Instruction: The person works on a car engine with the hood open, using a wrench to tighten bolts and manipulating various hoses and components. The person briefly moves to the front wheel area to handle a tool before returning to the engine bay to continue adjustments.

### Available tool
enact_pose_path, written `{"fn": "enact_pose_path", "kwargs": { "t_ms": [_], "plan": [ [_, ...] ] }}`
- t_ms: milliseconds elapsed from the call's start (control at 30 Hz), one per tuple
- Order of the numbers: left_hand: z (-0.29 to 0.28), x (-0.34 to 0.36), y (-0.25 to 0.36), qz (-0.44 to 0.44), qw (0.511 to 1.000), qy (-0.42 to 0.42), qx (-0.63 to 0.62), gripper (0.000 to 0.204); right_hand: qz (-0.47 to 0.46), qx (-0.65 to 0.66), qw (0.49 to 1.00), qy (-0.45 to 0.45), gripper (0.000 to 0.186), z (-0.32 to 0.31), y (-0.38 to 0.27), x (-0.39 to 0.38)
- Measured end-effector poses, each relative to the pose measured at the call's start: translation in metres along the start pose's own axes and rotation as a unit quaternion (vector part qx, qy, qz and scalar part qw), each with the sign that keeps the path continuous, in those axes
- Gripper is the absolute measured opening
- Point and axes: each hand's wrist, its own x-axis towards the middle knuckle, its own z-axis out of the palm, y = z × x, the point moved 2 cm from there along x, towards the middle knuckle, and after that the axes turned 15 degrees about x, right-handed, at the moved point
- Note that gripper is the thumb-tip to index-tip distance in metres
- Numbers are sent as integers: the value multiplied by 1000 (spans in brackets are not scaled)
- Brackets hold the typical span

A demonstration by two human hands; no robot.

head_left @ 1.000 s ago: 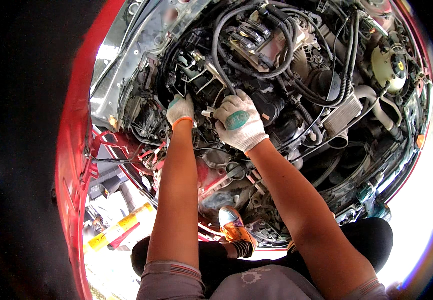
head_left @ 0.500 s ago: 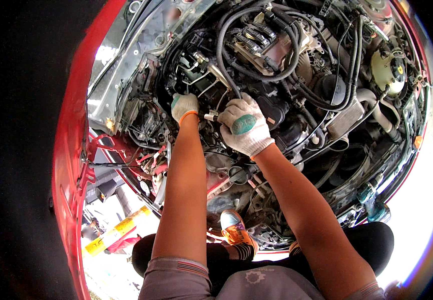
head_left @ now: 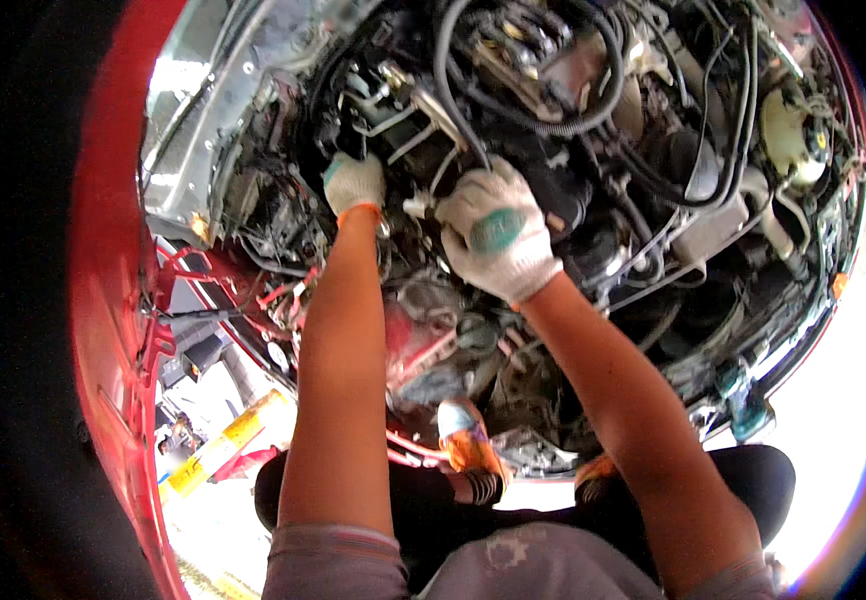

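While leaning over the engine bay of the red car, both arms reach down among hoses and wiring as they did a second ago, with the whole view drifted slightly lower and closer. Black hose loop curves above the hands, partly cut off at the upper edge. White fluid reservoir sits far right, well apart from the hands. Right hand, in a white glove with a green patch, has shifted a little rightward and stays curled closed over a small pale metal part at the middle of the bay; cannot tell its exact kind, mostly hidden under the fingers. Left hand, gloved too, remains pushed among the brackets at the left, fingers buried, so cannot tell whether gripping anything.
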Motion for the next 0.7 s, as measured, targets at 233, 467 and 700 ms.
{"fn": "enact_pose_path", "kwargs": {
  "t_ms": [233,467,700],
  "plan": [
    [-2,1,-2,-2,994,-36,108,53,-4,14,1000,1,14,4,-6,-4],
    [-13,-22,-12,336,887,-13,317,27,-22,6,999,27,11,-2,-3,3],
    [-55,2,-6,-57,849,-218,-479,40,-46,-4,998,52,10,-1,-4,-4]
  ]
}}
